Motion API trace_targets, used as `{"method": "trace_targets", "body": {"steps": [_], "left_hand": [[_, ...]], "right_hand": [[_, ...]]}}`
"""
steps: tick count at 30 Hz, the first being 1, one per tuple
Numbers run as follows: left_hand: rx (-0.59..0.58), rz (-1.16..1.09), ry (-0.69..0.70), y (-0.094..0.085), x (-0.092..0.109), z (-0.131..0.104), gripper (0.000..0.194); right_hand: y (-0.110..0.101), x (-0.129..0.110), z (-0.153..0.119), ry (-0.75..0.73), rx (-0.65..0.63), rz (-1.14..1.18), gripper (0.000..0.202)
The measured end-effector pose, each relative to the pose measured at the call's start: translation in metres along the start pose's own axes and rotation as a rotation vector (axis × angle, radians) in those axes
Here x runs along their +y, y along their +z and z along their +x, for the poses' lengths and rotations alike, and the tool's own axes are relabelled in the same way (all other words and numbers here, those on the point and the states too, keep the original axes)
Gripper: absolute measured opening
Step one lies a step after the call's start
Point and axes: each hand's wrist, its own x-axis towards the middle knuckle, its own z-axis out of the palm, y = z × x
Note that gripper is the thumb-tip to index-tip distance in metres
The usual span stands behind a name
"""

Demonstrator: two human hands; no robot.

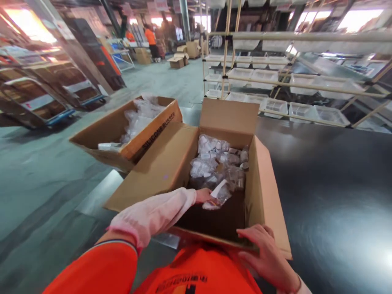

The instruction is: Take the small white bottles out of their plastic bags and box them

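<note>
Orange shirt with dark print, pale pink oversleeve [153,214] on the left forearm.

— Can you see your left hand [203,196] fingers?
— No, the small bag [218,195] covers their tips. Under your right hand [266,255] fingers, the box [171,163] rim hides whatever lies below.

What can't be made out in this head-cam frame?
- Left hand: fingers are buried among the plastic bags in the open box, so the grip is unclear.
- Bag contents: small pale parts, too blurred to identify.
- Right hand on the box's near rim: wrist is cut off by the bottom edge.
- Second box: its wall hides most of the contents.
</note>
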Motion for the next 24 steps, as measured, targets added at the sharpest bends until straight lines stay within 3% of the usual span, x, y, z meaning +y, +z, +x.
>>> {"method": "trace_targets", "body": {"steps": [4,7,11,13,15,19,21,24], "left_hand": [[-0.174,-0.289,0.064,0.016,0.029,-0.019,0.042],[-0.255,-0.371,0.161,0.032,0.037,-0.038,0.034],[-0.150,0.001,0.260,0.048,0.033,-0.052,0.015],[-0.053,-0.012,0.220,0.048,0.030,-0.057,0.016],[-0.052,-0.254,0.133,0.043,0.029,-0.063,0.025],[-0.330,-0.851,0.043,0.030,0.035,-0.075,0.041],[-0.279,-1.001,0.026,0.031,0.037,-0.077,0.039],[-0.051,-0.978,0.016,0.047,0.031,-0.078,0.049]], "right_hand": [[-0.003,0.004,0.021,0.147,0.268,0.349,0.050],[0.003,-0.005,0.044,0.155,0.295,0.420,0.061],[0.017,-0.016,0.064,0.018,0.260,0.337,0.034],[0.021,-0.015,0.067,-0.015,0.342,0.248,0.026],[0.023,-0.011,0.066,-0.063,0.454,0.163,0.026],[0.027,-0.013,0.067,-0.231,0.636,0.015,0.031],[0.034,-0.025,0.066,-0.302,0.619,-0.058,0.035],[0.053,-0.049,0.058,-0.296,0.440,-0.088,0.030]]}}
